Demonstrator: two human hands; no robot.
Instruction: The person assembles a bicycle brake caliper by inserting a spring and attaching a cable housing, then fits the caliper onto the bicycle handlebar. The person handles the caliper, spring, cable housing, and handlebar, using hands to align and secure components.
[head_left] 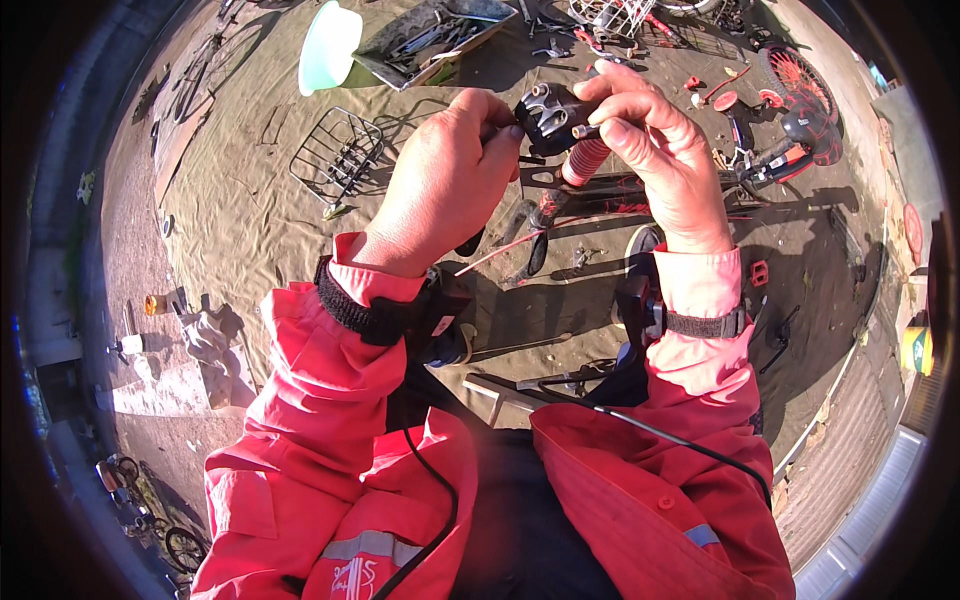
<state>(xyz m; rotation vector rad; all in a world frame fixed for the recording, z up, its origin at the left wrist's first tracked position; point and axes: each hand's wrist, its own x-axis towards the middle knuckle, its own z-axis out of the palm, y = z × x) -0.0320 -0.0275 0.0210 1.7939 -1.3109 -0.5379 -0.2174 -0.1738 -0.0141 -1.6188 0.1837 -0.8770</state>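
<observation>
A black bicycle stem (545,112) with bolt holes is raised at the top middle. My left hand (447,165) is closed, its thumb and fingers pinching the stem's left side. Close against the other side, my right hand (660,150) pinches a small metal bolt (586,131) between thumb and fingers. How far the bolt sits in the stem is hard to make out. Beneath them is a red ribbed tube (586,160), next to a black and red bicycle frame (620,195) lying on the ground cloth. Whether the stem touches that tube I cannot tell.
A black wire rack (338,155) lies on the cloth to the left. Farther off stand a pale green basin (330,48) and a tray of tools (435,45). Red wheel parts (795,80) and a red pedal (759,273) lie at right. A cable (690,447) crosses my right sleeve.
</observation>
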